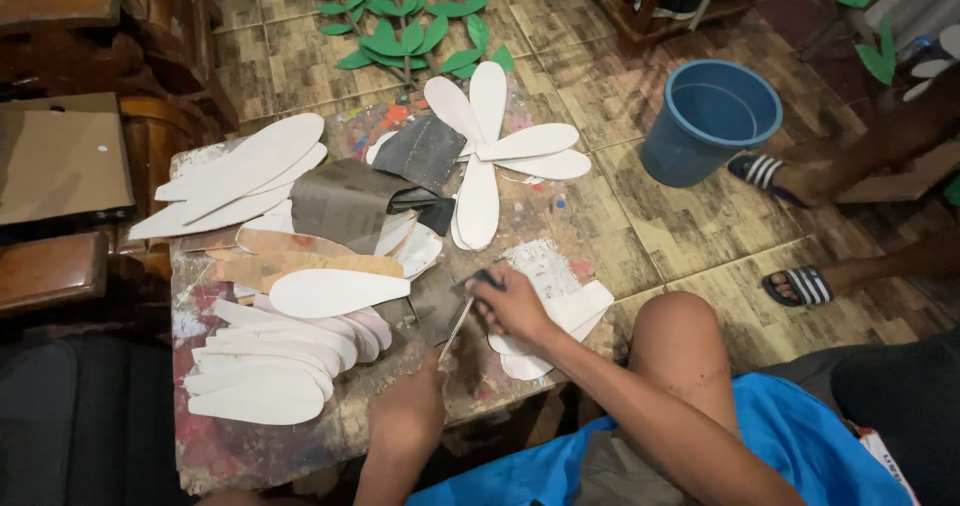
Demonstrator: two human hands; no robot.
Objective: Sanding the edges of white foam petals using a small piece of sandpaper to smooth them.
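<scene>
petal sanding at the low table, many pieces cut, few assembled

the right hand (515, 306) sits near the centre of the paint-stained table (250, 446); its fingers are clenched around a small dark sanding block or scrap of abrasive (487, 279), pressed against the edge of a thin white petal (455, 331); the left hand (425, 376), at six o'clock from the table's middle, grips that petal's lower end, fingers curled around it, though how tightly i cannot tell; the petal stands on edge between the two hands, slanting from the left hand up toward the right.

as a judgement of progress: cutting looks largely done; a stack of white petals (270, 366) lies at eight o'clock, longer white petals (240, 171) fan out at ten o'clock, and a few tan pieces (300, 261) lie between them; one flower (490, 151) is already laid out at one o'clock, partly covered by sheets of grey sandpaper (345, 201); a few more petals (560, 316) rest under the right forearm at four o'clock; most loose petals seem yet to be smoothed and joined.

off the table, green paper leaves (410, 26) lie on the tiled floor at twelve o'clock; a blue bucket (710, 116) stands at two o'clock, beside another person's sandalled feet (790, 231).
</scene>
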